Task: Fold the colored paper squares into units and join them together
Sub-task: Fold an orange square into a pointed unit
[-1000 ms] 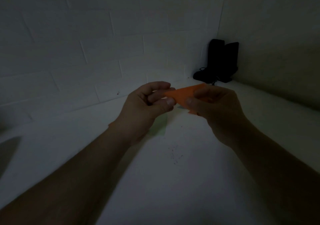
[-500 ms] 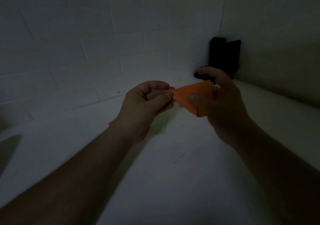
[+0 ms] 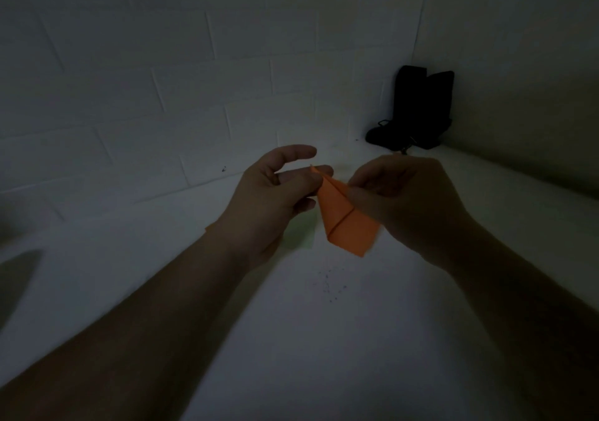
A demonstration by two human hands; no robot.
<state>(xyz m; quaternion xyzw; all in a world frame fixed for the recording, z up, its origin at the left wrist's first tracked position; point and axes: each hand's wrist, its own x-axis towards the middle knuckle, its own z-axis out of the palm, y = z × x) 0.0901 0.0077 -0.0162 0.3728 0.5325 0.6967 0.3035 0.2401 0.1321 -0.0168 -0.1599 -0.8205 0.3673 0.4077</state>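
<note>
Over on the left, a dark blurred shape [image 3: 19,278] lies on the white tabletop [image 3: 291,339], too dim to make out. Moving inward, the left hand [image 3: 269,200] is held up above the surface, its fingers loosely spread and mostly straight; the index finger arches free over the top while the lower fingers reach toward the tip of the folded orange paper [image 3: 345,222], touching or nearly touching its pointed upper end without closing round it. Beneath that wrist a sliver of another orange sheet [image 3: 209,227] peeks out, and a pale green sheet [image 3: 301,237] lies flat on the tabletop just under the hands. The orange paper hangs in the air between both hands, pointed end up, wider folded end down, with a diagonal crease across it. To its right, the right hand [image 3: 408,203] has its grip clamped on the paper's upper right edge, thumb and fingers pinching it. Below the hands, small dark specks [image 3: 327,286] dot the tabletop. Far back in the right corner, a black object [image 3: 418,109] stands against the painted block wall [image 3: 194,64]
</note>
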